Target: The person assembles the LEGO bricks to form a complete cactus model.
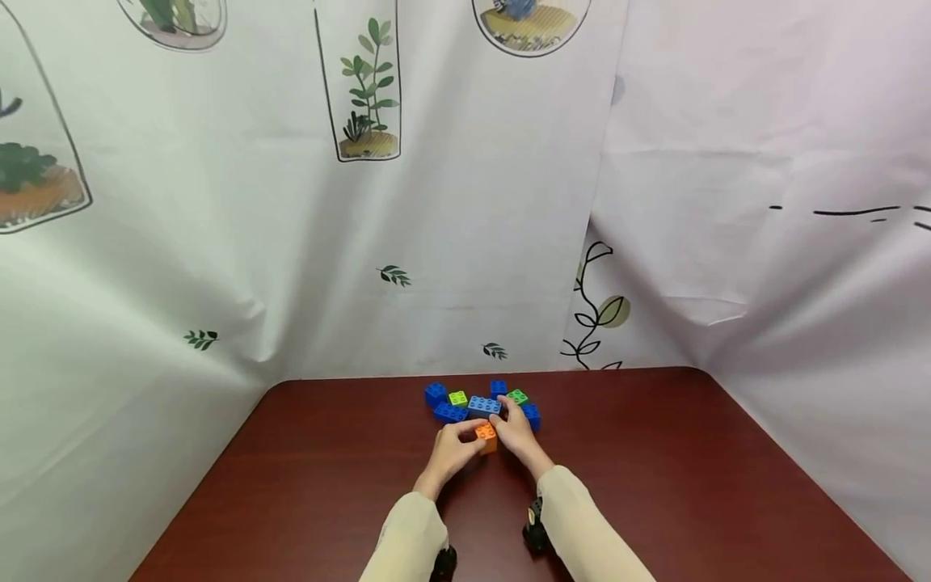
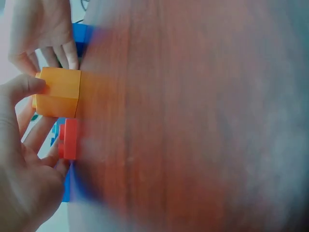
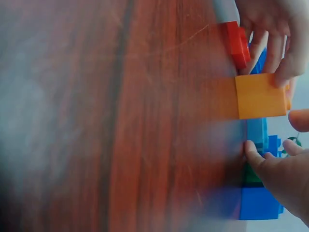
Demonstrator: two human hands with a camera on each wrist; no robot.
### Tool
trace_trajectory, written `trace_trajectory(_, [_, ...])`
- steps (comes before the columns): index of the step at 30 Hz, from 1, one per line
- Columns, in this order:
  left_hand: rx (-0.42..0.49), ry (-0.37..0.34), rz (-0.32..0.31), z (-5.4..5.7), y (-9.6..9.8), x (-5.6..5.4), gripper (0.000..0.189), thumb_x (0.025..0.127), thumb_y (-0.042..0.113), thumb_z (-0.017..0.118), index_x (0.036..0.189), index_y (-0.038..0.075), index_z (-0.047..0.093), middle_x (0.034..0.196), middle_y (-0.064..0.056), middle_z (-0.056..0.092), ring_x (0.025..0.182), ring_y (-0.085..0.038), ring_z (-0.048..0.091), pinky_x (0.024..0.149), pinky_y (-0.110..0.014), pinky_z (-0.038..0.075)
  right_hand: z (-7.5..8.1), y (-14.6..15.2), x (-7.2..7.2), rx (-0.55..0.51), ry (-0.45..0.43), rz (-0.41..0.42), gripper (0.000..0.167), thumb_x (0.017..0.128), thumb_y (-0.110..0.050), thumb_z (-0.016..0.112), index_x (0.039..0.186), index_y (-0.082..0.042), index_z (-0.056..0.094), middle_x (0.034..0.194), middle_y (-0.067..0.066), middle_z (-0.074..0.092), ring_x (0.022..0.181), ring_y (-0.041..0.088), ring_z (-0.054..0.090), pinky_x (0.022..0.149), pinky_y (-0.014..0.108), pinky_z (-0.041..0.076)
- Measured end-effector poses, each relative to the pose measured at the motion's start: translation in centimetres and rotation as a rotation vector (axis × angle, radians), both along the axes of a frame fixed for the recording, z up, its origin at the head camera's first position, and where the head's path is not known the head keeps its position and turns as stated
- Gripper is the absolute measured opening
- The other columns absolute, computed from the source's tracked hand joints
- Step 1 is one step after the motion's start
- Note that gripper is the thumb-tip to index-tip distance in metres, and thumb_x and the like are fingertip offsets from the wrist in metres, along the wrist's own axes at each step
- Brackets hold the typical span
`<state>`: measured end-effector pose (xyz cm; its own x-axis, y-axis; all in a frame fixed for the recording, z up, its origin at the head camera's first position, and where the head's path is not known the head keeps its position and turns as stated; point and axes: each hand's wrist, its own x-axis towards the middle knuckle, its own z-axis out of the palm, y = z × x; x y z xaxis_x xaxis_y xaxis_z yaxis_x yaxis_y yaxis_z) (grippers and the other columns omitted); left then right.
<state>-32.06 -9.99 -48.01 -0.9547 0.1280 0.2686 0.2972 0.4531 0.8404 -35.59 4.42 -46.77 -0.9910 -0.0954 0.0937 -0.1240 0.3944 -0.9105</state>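
Observation:
My left hand pinches an orange toy building brick, thumb on its near side. In the left wrist view the brick sits close over the table, studs up. A red brick lies beside it under the left palm, hidden in the head view. My right hand is just right of the orange brick, its thumb held near the studs and apart from the fingers. Its lower fingers reach down beside a light blue brick, which shows behind the orange one in the head view.
Around the hands lie dark blue bricks, a lime green brick and a green brick. All are on a dark red-brown table. A printed white cloth hangs behind the table's far edge.

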Motion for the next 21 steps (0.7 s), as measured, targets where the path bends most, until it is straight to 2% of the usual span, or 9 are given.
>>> trace_trajectory(3, [0.088,-0.050,0.001,-0.4,-0.1,0.0,0.033,0.087,0.010,0.068,0.119,0.004,0.070,0.125,-0.020,0.066,0.115,-0.033,0.061,0.094,-0.045,0.053,-0.6,-0.1,-0.4,-0.031,-0.030,-0.014,0.050,0.099,-0.010,0.051,0.146,0.002,0.038,0.150,0.027,0.037,0.137,0.045,0.038,0.110,0.057,0.036])
trace_trajectory(6, [0.138,-0.080,-0.002,-0.7,-0.2,0.1,0.033,0.088,0.011,0.068,0.119,0.003,0.069,0.127,-0.020,0.064,0.117,-0.035,0.059,0.097,-0.050,0.050,-1.0,0.0,-0.9,-0.068,-0.052,-0.043,0.053,0.097,-0.010,0.055,0.146,0.001,0.037,0.150,0.027,0.037,0.136,0.045,0.039,0.108,0.055,0.039])
trace_trajectory(9, [0.148,-0.093,-0.001,-0.9,0.1,0.1,0.033,0.086,0.012,0.069,0.117,0.002,0.069,0.120,-0.020,0.067,0.107,-0.029,0.062,0.092,-0.044,0.053,-1.3,0.5,-1.1,-0.075,-0.057,-0.087,0.056,0.095,-0.011,0.059,0.145,0.001,0.038,0.148,0.028,0.040,0.133,0.045,0.044,0.104,0.053,0.044])
trace_trajectory(12, [0.152,-0.115,0.002,-1.1,0.1,0.2,0.031,0.084,0.012,0.071,0.113,-0.001,0.069,0.110,-0.019,0.070,0.090,-0.019,0.062,0.079,-0.032,0.055,-1.4,0.9,-1.4,-0.053,-0.064,-0.112,0.058,0.093,-0.012,0.064,0.144,0.001,0.040,0.144,0.028,0.045,0.128,0.043,0.048,0.101,0.052,0.046])
trace_trajectory(14, [0.158,-0.124,0.004,-1.2,-0.1,0.1,0.031,0.084,0.013,0.071,0.111,-0.003,0.068,0.104,-0.019,0.070,0.082,-0.016,0.061,0.072,-0.026,0.054,-1.5,1.0,-1.6,-0.023,-0.069,-0.109,0.059,0.091,-0.014,0.067,0.143,0.001,0.042,0.142,0.027,0.047,0.126,0.043,0.050,0.101,0.051,0.047])
trace_trajectory(16, [0.168,-0.121,0.004,-1.2,-0.5,0.0,0.032,0.084,0.013,0.071,0.111,-0.004,0.067,0.104,-0.020,0.070,0.082,-0.016,0.062,0.071,-0.024,0.054,-1.5,0.9,-2.0,0.020,-0.064,-0.101,0.061,0.090,-0.017,0.070,0.142,0.000,0.043,0.142,0.026,0.048,0.124,0.041,0.052,0.101,0.050,0.048])
trace_trajectory(21, [0.156,-0.107,0.023,-1.0,-1.5,0.0,0.030,0.086,0.014,0.073,0.110,-0.002,0.066,0.107,-0.020,0.070,0.095,-0.022,0.064,0.080,-0.030,0.055,-1.1,0.1,-2.7,0.192,-0.025,-0.067,0.070,0.086,-0.027,0.075,0.144,-0.003,0.045,0.140,0.025,0.052,0.121,0.041,0.055,0.101,0.052,0.047])
